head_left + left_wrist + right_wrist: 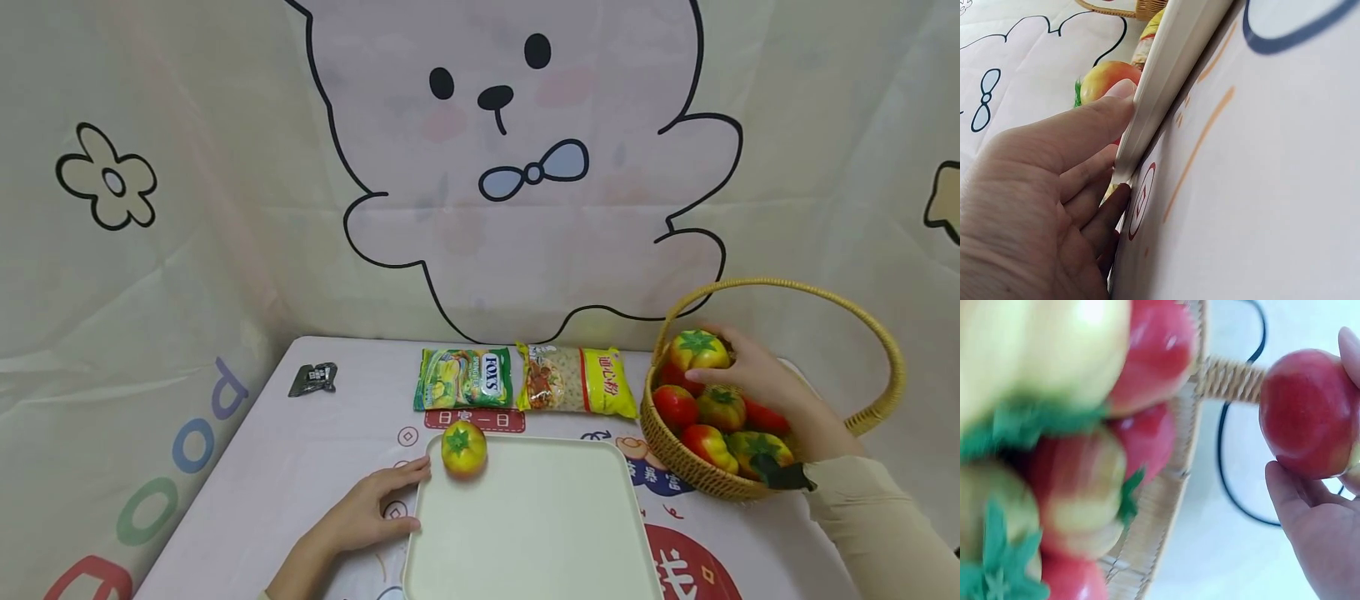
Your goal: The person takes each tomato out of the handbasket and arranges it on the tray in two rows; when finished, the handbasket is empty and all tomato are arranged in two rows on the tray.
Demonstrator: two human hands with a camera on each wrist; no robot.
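My left hand (pixel 365 510) rests against the left edge of the pale tray (pixel 525 533), thumb and fingers spread along it. Up close, the thumb (pixel 1110 106) touches the tray's rim (pixel 1166 69). One yellow-red toy tomato (pixel 463 450) with a green leafy top sits in the tray's far left corner. Over the back of the wicker basket (pixel 667 450), my right hand (pixel 742 371) holds another toy tomato (pixel 699 348). The right wrist view shows this tomato's red underside (pixel 1307 412) between thumb and fingers, apart from the basket's pile.
Red and yellow toy produce (pixel 708 446) fills the basket, whose tall handle (pixel 892 358) arches beside my right arm. Behind the tray lie a green candy bag (pixel 462 379) and a yellow pasta bag (pixel 576 379). A small black packet (pixel 313 379) lies at the back left.
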